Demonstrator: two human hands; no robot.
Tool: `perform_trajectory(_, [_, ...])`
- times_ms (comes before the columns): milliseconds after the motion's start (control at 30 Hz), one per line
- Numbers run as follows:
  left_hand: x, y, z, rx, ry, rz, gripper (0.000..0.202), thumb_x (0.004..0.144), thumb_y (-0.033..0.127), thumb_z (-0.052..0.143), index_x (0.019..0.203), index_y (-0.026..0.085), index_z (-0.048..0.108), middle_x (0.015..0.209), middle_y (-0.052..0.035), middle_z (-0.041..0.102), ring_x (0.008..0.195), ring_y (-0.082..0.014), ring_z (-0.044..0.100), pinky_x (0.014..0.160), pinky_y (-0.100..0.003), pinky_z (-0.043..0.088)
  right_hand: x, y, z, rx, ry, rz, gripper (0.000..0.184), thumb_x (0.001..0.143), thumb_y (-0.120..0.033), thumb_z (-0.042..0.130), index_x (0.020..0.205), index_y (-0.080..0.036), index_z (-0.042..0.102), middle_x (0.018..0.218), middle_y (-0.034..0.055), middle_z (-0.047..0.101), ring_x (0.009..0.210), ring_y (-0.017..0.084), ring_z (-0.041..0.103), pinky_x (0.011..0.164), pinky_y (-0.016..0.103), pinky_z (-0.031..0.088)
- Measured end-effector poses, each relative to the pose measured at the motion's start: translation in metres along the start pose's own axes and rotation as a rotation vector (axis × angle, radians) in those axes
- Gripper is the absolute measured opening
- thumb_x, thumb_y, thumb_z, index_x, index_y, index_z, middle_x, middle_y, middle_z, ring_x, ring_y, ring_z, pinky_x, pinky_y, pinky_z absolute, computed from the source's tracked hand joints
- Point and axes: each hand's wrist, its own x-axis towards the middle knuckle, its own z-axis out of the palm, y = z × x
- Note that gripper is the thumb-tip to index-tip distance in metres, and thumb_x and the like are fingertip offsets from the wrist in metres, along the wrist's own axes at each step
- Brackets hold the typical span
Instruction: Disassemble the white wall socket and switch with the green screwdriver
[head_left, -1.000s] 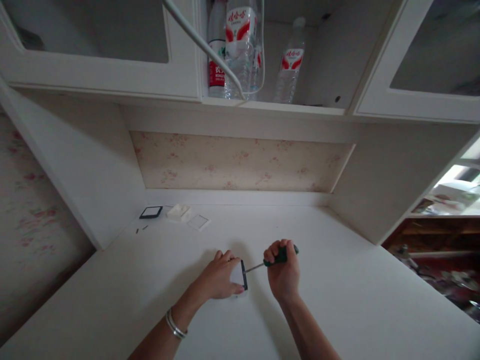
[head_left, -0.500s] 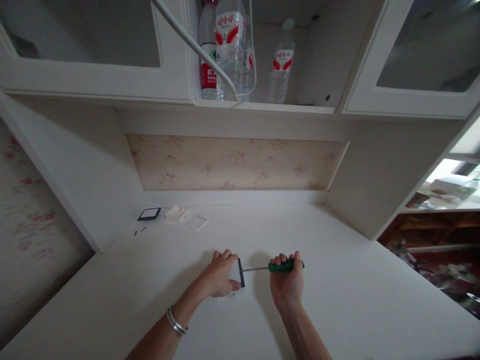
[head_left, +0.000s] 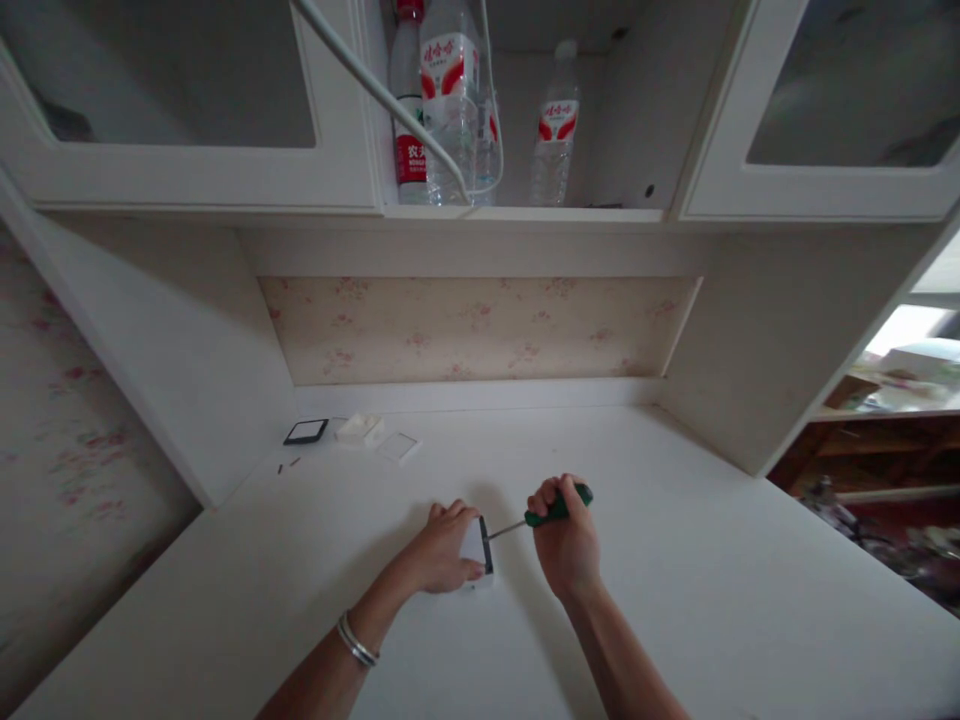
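My left hand (head_left: 444, 552) is closed around a small white square box with a dark edge (head_left: 478, 548), probably a switch or socket piece, and presses it on the white desktop. In my right hand (head_left: 566, 540) is a screwdriver (head_left: 556, 506) with a green handle, the fingers wrapped round it. Its metal shaft slants down to the left, and the tip touches the dark edge of the box. My palm and fingers hide much of the box's left side.
At the back left lie a dark-framed square plate (head_left: 306, 432), a white box part (head_left: 359, 430), a thin white frame (head_left: 400, 447) and two small screws (head_left: 288, 466). Overhead, a cupboard shelf (head_left: 525, 213) holds plastic bottles (head_left: 555, 125), with a grey cable (head_left: 382, 95) hanging in front.
My right hand has raised the screwdriver's handle and shifted it slightly left, so the shaft now tilts instead of lying nearly level. My left hand keeps its hold. The camera view has shifted a little.
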Motion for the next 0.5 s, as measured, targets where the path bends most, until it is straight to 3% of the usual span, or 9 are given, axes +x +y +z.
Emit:
perform_trajectory(167, [-0.001, 0.001, -0.001, -0.023, -0.002, -0.01, 0.066, 0.063, 0.041, 0.073, 0.123, 0.022, 0.054, 0.119, -0.008, 0.053, 0.11, -0.0324, 0.045, 0.096, -0.041, 0.034, -0.003, 0.007, -0.026, 0.049, 0.228, -0.042, 0.027, 0.085, -0.041, 0.058, 0.071, -0.023, 0.043, 0.062, -0.007, 0.043, 0.052, 0.01, 0.044, 0.055, 0.026, 0.042])
perform_trajectory(333, [0.0, 0.003, -0.001, -0.01, -0.014, 0.0, 0.067, 0.064, 0.04, 0.072, 0.124, 0.019, 0.052, 0.12, -0.0105, 0.052, 0.111, -0.0323, 0.045, 0.098, -0.042, 0.033, -0.004, 0.013, -0.037, 0.112, 0.401, -0.021, 0.032, 0.082, -0.044, 0.061, 0.069, -0.023, 0.04, 0.058, -0.0076, 0.043, 0.048, 0.01, 0.045, 0.051, 0.026, 0.042])
perform_trajectory(433, [0.0, 0.004, -0.003, 0.019, -0.032, -0.002, 0.068, 0.064, 0.041, 0.072, 0.124, 0.017, 0.051, 0.121, -0.0117, 0.052, 0.113, -0.0331, 0.045, 0.099, -0.043, 0.033, -0.005, 0.01, -0.035, 0.076, 0.417, -0.036, 0.035, 0.083, -0.049, 0.058, 0.068, -0.023, 0.039, 0.056, -0.0078, 0.043, 0.046, 0.01, 0.044, 0.049, 0.026, 0.041])
perform_trajectory(500, [-0.001, 0.005, -0.004, 0.028, -0.033, -0.001, 0.068, 0.064, 0.041, 0.071, 0.124, 0.018, 0.051, 0.12, -0.0111, 0.052, 0.112, -0.0329, 0.045, 0.098, -0.043, 0.034, -0.007, 0.007, -0.026, 0.035, 0.358, -0.071, 0.032, 0.084, -0.047, 0.058, 0.071, -0.024, 0.041, 0.059, -0.0076, 0.044, 0.048, 0.01, 0.045, 0.051, 0.026, 0.04])
